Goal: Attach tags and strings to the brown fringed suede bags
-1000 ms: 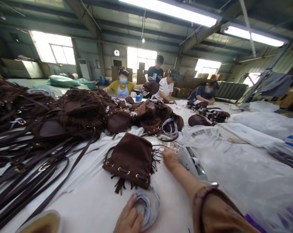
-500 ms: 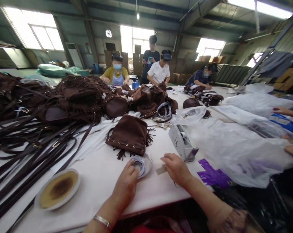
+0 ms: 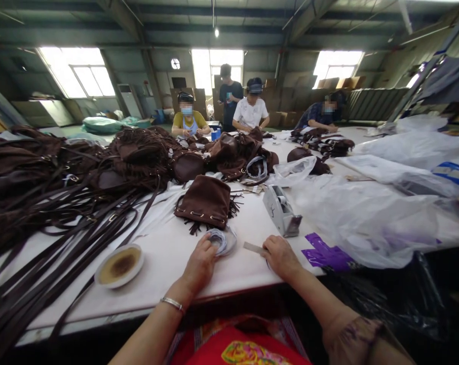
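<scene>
My left hand [image 3: 199, 259] is closed on the left edge of a coil of pale bluish-grey cord [image 3: 222, 242] lying on the table. A thin flat greyish strip [image 3: 254, 247] sticks out leftward from my right hand [image 3: 281, 256], whose fingers are closed on its end; whether it is a small ruler or a blade I cannot make out. Just beyond the coil lies a dark brown suede-like drawstring bag [image 3: 205, 199] with metal eyelets and fringe. A grey tape dispenser [image 3: 281, 212] stands beyond my right hand.
A shallow dish of yellowish stuff [image 3: 107, 263] with a dark middle sits at the left, beside long brown straps [image 3: 81, 258]. Brown bags [image 3: 138, 152] are heaped behind. Purple plastic [image 3: 324, 252] and clear plastic bags [image 3: 351, 218] lie at the right. Several people are across the table.
The head view has tilted up and shifted, so more of my lap shows. My right hand has drawn slightly away from the coil, with the flat strip turned more level. My left hand stays at the coil.
</scene>
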`<state>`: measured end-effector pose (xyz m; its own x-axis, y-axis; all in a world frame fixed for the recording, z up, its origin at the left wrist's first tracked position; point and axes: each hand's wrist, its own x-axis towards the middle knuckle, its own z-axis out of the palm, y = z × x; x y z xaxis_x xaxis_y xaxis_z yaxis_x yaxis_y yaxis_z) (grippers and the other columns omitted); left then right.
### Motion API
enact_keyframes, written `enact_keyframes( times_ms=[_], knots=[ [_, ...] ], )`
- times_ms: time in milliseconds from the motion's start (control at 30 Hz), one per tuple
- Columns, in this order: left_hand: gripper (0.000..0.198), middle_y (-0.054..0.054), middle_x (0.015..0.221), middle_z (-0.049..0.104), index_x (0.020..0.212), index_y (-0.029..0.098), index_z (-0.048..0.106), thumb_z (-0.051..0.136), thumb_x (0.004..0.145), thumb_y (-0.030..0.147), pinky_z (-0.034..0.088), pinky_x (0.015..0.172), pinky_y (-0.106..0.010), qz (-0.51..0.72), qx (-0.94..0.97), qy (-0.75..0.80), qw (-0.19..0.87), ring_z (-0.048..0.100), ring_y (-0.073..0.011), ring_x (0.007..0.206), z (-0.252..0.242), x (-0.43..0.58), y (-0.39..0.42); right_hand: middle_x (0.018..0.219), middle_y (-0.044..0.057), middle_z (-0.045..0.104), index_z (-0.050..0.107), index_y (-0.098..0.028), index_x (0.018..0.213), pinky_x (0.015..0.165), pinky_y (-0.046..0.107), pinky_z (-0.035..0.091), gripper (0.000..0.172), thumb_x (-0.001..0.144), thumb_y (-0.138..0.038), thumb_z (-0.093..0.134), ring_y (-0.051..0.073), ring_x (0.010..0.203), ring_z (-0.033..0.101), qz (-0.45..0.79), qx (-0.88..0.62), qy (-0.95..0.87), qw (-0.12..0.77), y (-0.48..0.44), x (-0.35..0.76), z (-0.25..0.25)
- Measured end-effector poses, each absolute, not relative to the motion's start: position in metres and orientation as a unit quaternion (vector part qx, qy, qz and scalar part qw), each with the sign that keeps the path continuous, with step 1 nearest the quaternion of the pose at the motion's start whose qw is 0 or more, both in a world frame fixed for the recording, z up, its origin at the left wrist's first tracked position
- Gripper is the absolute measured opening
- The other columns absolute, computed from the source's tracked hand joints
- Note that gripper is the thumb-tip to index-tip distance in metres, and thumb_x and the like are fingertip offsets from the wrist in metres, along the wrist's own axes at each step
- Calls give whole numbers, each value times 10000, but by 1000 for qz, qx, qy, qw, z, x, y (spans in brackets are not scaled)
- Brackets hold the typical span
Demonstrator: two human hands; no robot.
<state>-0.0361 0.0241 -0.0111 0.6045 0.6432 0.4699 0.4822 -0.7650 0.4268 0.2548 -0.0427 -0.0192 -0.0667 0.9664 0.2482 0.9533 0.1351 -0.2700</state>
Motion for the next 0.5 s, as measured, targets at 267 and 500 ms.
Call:
enact_keyframes(
  times_ms=[267,500],
  knots=[
    [164,-58,834,564,890,170,643,480,901,163,354,1129,-551,301,894,312,113,546,-256,1082,-14,-36,26,809,67,596,619,-180,761,766,319,331,243,935,-124,459,198,800,486,-65,-589,-784,186,-60,246,-24],
    [157,-61,824,578,870,173,656,500,875,168,367,1113,-535,310,888,312,135,548,-260,1077,-13,-35,26,847,86,624,636,-180,790,738,300,352,223,909,-114,459,197,805,510,-34,-589,-788,179,-67,247,-17]
  ],
)
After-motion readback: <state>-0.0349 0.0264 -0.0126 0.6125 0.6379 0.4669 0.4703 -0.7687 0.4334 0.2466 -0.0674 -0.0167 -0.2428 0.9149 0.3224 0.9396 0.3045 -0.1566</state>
